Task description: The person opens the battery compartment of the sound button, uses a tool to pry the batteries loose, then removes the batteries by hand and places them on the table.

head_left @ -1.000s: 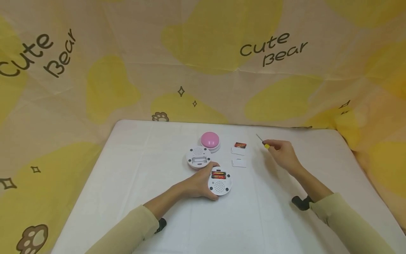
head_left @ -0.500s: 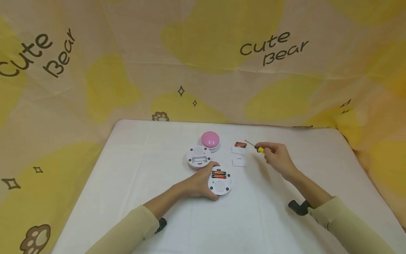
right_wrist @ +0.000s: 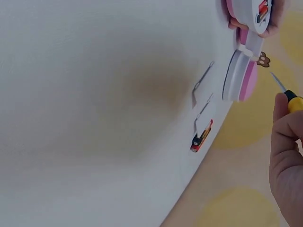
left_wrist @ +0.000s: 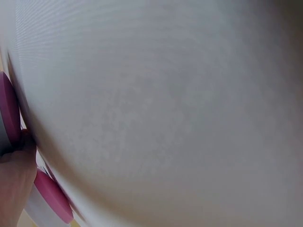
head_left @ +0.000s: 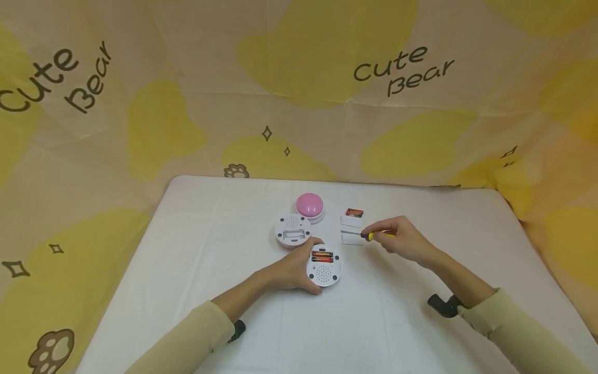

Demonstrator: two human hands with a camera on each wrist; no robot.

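My left hand (head_left: 293, 267) grips the side of a round white device (head_left: 324, 275), its underside up, with red-and-black batteries (head_left: 322, 256) in its uncovered compartment. My right hand (head_left: 404, 241) pinches a yellow-and-black screwdriver (head_left: 370, 236), whose shaft points left above the nearer of two small white battery covers (head_left: 352, 241). The right wrist view shows the screwdriver (right_wrist: 294, 101) between thumb and fingers. At the left edge of the left wrist view, my left hand (left_wrist: 16, 177) is beside a pink rim (left_wrist: 9, 111).
Just behind my left hand lies a second upturned device (head_left: 292, 223) with an empty battery compartment. A third one (head_left: 310, 205) stands pink dome up behind it. The farther battery cover (head_left: 351, 222) and loose batteries (head_left: 354, 212) lie to the right on the white table (head_left: 224, 218).
My right hand has come left and nearer with the screwdriver, its tip swinging from pointing away to pointing left over the covers. The left hand and its device stay in place.
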